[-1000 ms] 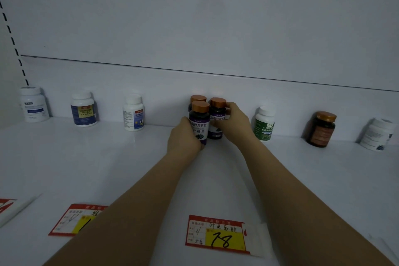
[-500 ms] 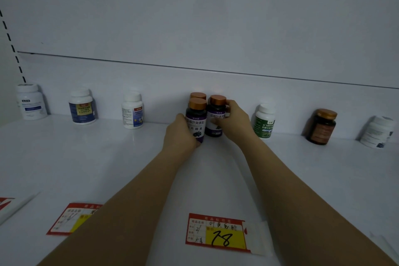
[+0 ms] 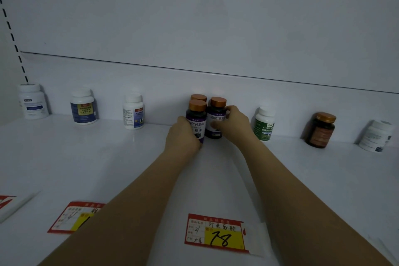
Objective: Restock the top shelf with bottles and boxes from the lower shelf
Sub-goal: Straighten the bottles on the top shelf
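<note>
Three dark bottles with copper caps and purple labels stand together near the back wall of the white shelf (image 3: 108,157). My left hand (image 3: 182,136) grips the front-left bottle (image 3: 197,119) low on its side. My right hand (image 3: 234,126) holds the right bottle (image 3: 217,116), thumb across its label and fingers behind it. The third bottle (image 3: 198,97) stands behind the front-left one, and only its cap shows. Both held bottles stand upright on the shelf.
Along the back wall stand three white bottles at the left (image 3: 32,101) (image 3: 83,106) (image 3: 133,111), and a green-labelled white bottle (image 3: 264,124), a brown bottle (image 3: 321,130) and a leaning white bottle (image 3: 376,136) at the right. Red-and-yellow price tags (image 3: 216,233) (image 3: 73,217) sit at the front edge.
Both hands keep the same hold on their bottles. The camera view has shifted slightly; the bottles sit in about the same spot.
</note>
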Available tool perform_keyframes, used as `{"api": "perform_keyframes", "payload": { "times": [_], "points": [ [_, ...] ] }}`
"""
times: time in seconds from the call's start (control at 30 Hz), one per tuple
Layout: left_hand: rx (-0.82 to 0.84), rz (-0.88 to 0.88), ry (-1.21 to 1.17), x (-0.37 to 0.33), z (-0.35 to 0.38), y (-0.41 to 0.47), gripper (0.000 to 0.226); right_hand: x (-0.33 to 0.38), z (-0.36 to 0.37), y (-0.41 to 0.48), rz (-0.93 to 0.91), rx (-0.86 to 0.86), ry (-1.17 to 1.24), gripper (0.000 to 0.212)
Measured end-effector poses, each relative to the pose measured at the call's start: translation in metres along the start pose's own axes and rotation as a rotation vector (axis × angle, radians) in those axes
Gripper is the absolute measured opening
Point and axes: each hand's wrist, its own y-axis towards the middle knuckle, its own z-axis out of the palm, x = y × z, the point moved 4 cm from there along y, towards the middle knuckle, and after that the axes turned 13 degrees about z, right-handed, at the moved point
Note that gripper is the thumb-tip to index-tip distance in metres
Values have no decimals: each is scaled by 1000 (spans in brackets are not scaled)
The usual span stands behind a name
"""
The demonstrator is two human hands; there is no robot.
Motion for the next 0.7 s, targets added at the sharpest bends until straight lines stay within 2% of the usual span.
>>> {"api": "perform_keyframes", "payload": {
  "times": [0.1,0.2,0.3,0.37,0.47,0.57,0.63,0.7],
  "points": [
    [-11,-7,140,-7,-7,-2,61,-2,1,1,88,-5,-190,46],
    [-72,-2,225,-20,-17,-9,63,2,-3,-4,105,-14,-247,28],
    [-93,78,292,-34,-25,-15,52,17,-16,-16,61,-60,-272,25],
    [-55,108,383,-40,-29,-18,43,26,-24,-23,18,-84,-363,13],
    [63,120,507,-44,-34,-24,39,34,-34,-35,-16,-76,-484,33],
    [111,144,565,-44,-41,-30,36,36,-39,-49,-49,-49,-558,25],
    [27,195,576,-47,-48,-34,29,34,-40,-58,-71,-26,-590,11],
    [-103,264,573,-53,-54,-37,25,32,-37,-66,-106,-17,-603,10]
  ]
}}
